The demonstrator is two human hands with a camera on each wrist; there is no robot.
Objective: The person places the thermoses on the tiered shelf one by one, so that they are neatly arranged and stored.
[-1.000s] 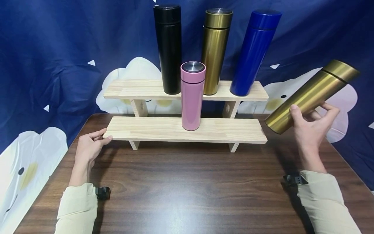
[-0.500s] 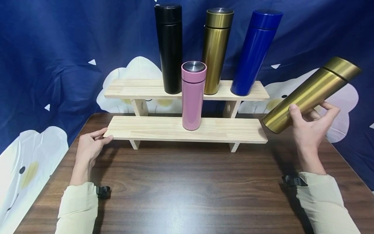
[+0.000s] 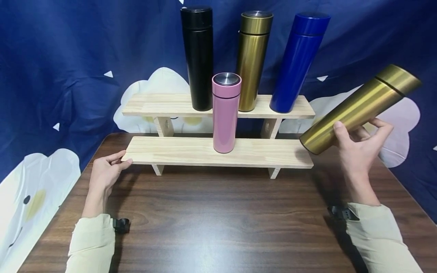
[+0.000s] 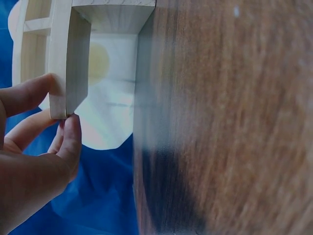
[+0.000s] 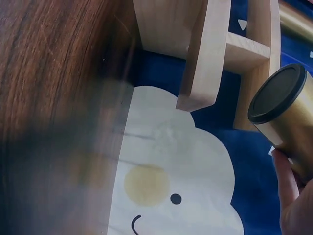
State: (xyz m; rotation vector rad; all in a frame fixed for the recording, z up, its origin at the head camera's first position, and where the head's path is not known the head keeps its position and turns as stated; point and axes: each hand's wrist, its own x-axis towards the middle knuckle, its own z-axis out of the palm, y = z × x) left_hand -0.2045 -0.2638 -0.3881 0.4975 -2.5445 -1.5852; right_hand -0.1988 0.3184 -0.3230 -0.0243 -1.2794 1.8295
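Note:
My right hand [image 3: 362,151] grips a gold thermos bottle [image 3: 358,110], tilted with its lid up to the right and its base close to the right end of the lower shelf. In the right wrist view the dark base of that bottle [image 5: 278,94] faces the camera. My left hand [image 3: 106,170] pinches the left end of the lower wooden shelf board [image 3: 177,151]; the left wrist view shows thumb and fingers at the board's end [image 4: 58,105]. A pink thermos bottle [image 3: 225,117] stands upright near the middle of this lower board.
On the upper wooden shelf [image 3: 153,104] stand a black bottle [image 3: 198,68], another gold bottle [image 3: 253,68] and a blue bottle [image 3: 297,68]. The two-tier rack stands at the back of a dark wooden table [image 3: 205,212]. Behind it hangs a blue curtain [image 3: 68,68] with white cloud shapes.
My right hand has brought the tilted gold bottle slightly left, its base now nearer the lower shelf's right end. My left hand keeps its pinch on the shelf; the standing bottles stay put.

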